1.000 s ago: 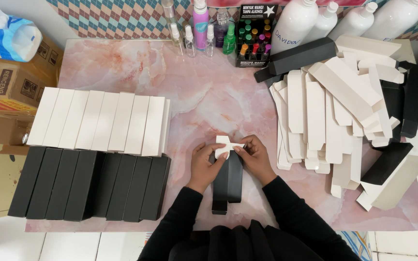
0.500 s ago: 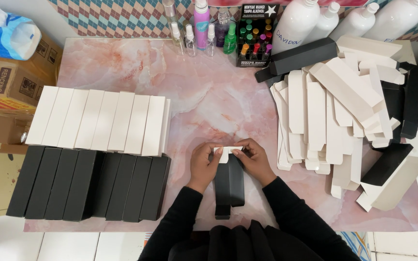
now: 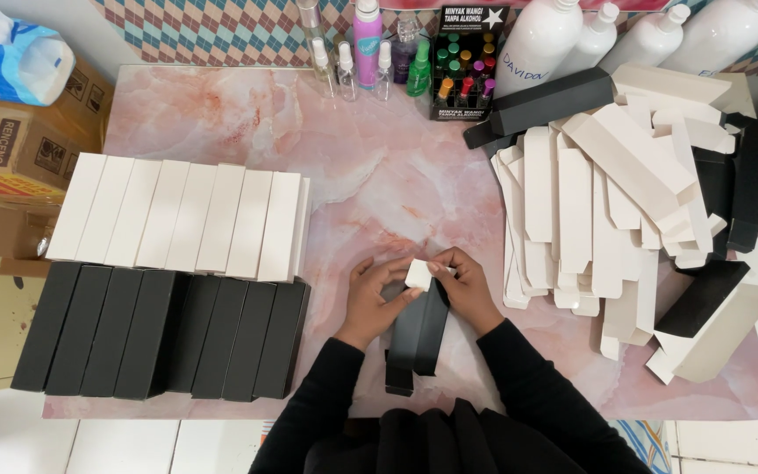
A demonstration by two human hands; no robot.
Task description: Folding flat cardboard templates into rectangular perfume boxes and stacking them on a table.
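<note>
Both hands, left hand (image 3: 370, 298) and right hand (image 3: 465, 290), pinching white end flap (image 3: 418, 274) of long black cardboard box (image 3: 418, 338); tucking flap shut likely coming next.

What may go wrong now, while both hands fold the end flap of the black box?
1. The white flap, pinched by the left hand and right hand, may crease or tear if forced.
2. The black box reaches the table edge and might slide off.
3. An elbow could perhaps knock the loose pile of flat cartons.
</note>
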